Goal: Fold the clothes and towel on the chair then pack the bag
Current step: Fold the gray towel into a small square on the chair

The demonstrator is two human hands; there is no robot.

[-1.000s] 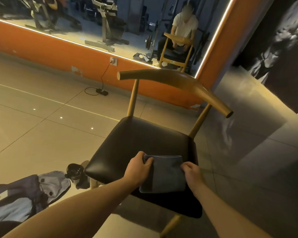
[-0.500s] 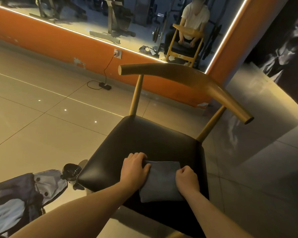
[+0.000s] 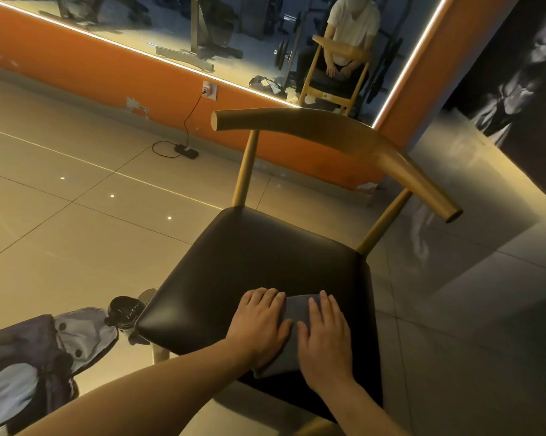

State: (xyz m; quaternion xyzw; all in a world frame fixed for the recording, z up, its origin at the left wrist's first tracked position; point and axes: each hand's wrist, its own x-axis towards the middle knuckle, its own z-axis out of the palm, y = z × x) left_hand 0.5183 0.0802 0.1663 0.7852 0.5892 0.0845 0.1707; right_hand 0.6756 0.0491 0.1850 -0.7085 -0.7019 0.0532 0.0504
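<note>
Head view: a chair point(image 3: 259, 256) w/ black padded seat & curved wooden backrest point(image 3: 328, 133) fills the middle. The folded grey-blue towel point(image 3: 297, 313) lies on the chair seat at its near edge, right of centre, mostly covered by both hands.

The left hand point(image 3: 259, 325) lies flat, palm down, on the towel's left part & partly on the seat. Its fingers point(image 3: 265, 297) are straight & close together, pinching nothing. The right hand point(image 3: 325, 338) lies flat on the towel's right part, fingers point(image 3: 323, 305) straight & slightly spread, pressing down. The hands sit just beside each other, thumbs near, w/ a strip of towel showing btwn them. Both forearms come in from the chair's near side.

On the floor left of the chair's near corner lies the bag point(image 3: 38, 357), blue-grey w/ dark panels, slumped. A dark round object point(image 3: 123, 309) sits btwn bag & chair; can't tell what it is.

Beyond the chair, on the floor by the orange wall, is a black power strip point(image 3: 186, 151) w/ its cable running up to a wall socket point(image 3: 209, 89). Behind the chair & above that wall, a mirror point(image 3: 139, 23) reflects the chair & a seated person w/ both hands on the seat.
</note>
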